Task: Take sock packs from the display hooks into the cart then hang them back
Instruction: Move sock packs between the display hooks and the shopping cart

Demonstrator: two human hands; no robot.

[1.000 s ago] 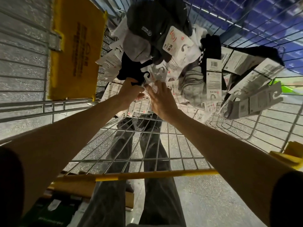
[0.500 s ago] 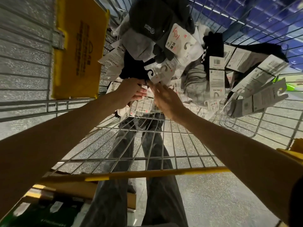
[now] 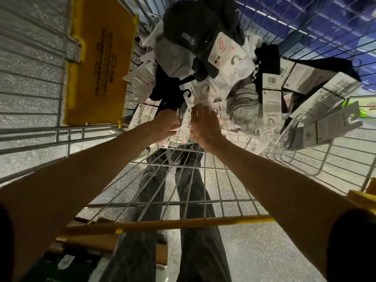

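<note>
- Reaching into the wire cart (image 3: 193, 222), we curl our left hand (image 3: 165, 125) round a white sock pack (image 3: 181, 133).
- Our right hand (image 3: 204, 127) lays straight fingers on the pile (image 3: 242, 110).

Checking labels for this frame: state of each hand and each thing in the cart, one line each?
left hand: fingers curled round a sock pack.
right hand: fingers straight, touching the sock pile.
sock pile: heaped loose in the cart, none on a hook.
yellow flap: flat against the cart's wire wall.
</note>
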